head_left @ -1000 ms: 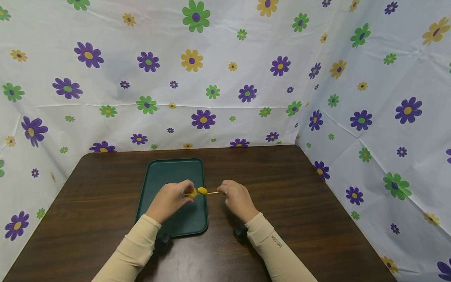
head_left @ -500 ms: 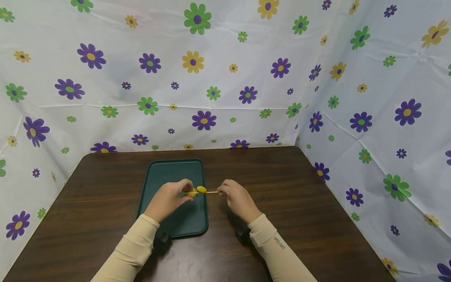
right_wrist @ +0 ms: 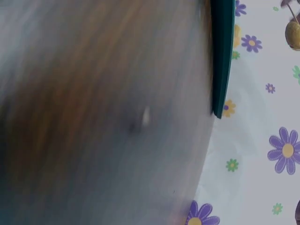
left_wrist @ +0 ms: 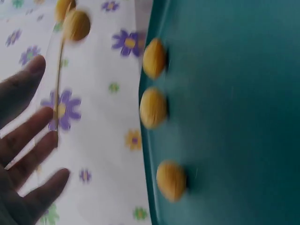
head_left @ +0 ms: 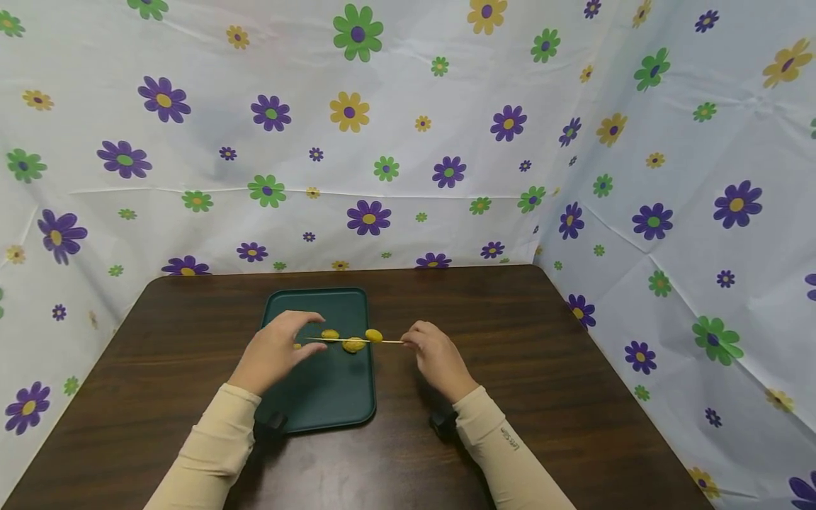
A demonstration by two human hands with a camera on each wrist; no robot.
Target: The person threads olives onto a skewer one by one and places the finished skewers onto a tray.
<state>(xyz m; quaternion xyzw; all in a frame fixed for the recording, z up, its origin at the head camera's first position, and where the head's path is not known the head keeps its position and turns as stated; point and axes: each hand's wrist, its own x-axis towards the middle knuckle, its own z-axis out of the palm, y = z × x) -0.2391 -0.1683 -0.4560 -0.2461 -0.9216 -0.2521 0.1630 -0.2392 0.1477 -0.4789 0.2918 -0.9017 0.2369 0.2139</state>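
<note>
Near the tray's right side, my right hand (head_left: 440, 358) pinches the right end of a thin wooden skewer (head_left: 387, 342), which lies level above the tray. Two small oval yellow fruits are threaded on it: a nearer fruit (head_left: 353, 346) and one closer to my right hand (head_left: 374, 336). Around the skewer's bare left end, my left hand (head_left: 270, 354) has its thumb and fingers spread apart. In the left wrist view, the fingers of the left hand (left_wrist: 28, 154) show beside the skewer (left_wrist: 59, 79). Loose yellow fruits (left_wrist: 153, 108) rest on the tray; my left hand partly hides them in the head view.
The dark green tray (head_left: 331, 404) with a raised rim lies on the brown wooden table (head_left: 510, 340). White cloth with printed flowers (head_left: 395, 92) hangs behind the table and along its right side. A black wrist camera (head_left: 443, 425) sits under the right wrist.
My left hand has let go of the fruit on the skewer and drawn back to the left, its fingers spreading. The right hand has shifted slightly right, still holding the skewer.
</note>
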